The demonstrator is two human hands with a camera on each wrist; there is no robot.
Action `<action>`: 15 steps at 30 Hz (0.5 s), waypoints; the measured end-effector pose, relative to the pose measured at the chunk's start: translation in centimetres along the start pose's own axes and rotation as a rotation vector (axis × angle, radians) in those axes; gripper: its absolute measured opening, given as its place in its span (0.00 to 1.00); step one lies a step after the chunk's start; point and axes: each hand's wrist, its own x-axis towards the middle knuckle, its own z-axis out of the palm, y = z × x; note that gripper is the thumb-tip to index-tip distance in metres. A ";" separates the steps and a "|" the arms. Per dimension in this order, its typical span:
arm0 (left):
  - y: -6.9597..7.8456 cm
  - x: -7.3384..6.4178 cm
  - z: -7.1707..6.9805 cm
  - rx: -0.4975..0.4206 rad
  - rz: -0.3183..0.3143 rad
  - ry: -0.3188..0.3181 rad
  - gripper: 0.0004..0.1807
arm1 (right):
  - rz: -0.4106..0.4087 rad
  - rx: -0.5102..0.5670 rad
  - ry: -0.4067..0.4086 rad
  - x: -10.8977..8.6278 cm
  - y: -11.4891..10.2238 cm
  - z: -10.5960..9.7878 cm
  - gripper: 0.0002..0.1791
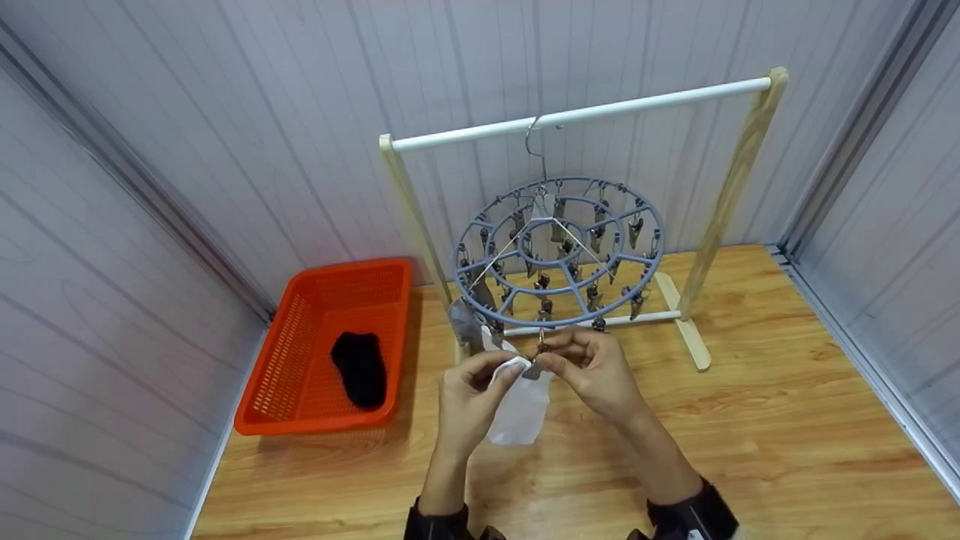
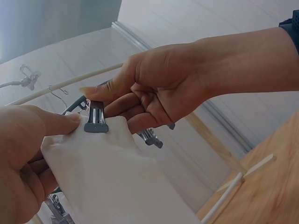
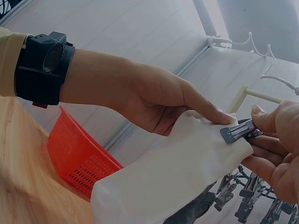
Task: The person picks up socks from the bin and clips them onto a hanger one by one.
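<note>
A white sock (image 1: 519,412) hangs from a metal clip (image 2: 96,122) at the near rim of a round grey drying hanger (image 1: 559,325). My left hand (image 1: 469,397) pinches the sock's top edge between thumb and fingers, just left of the clip. With thumb and fingers my right hand (image 1: 600,375) grips the clip's upper end. In the right wrist view the clip's jaws lie over the fabric, and my left thumb (image 3: 212,112) presses on the sock close beside them. A grey sock (image 1: 466,324) hangs at the hanger's left side, partly behind the white one.
The hanger hooks over the white bar (image 1: 465,134) of a wooden-legged rack, with several clips dangling round its rings. An orange basket (image 1: 251,416) stands to the left on the wooden floor and holds a black sock (image 1: 360,370). Panelled walls (image 1: 225,112) close in behind and at both sides.
</note>
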 end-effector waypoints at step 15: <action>0.0 0.0 -0.1 -0.017 -0.024 -0.017 0.06 | 0.021 -0.015 -0.072 0.3 -0.4 -0.6 0.13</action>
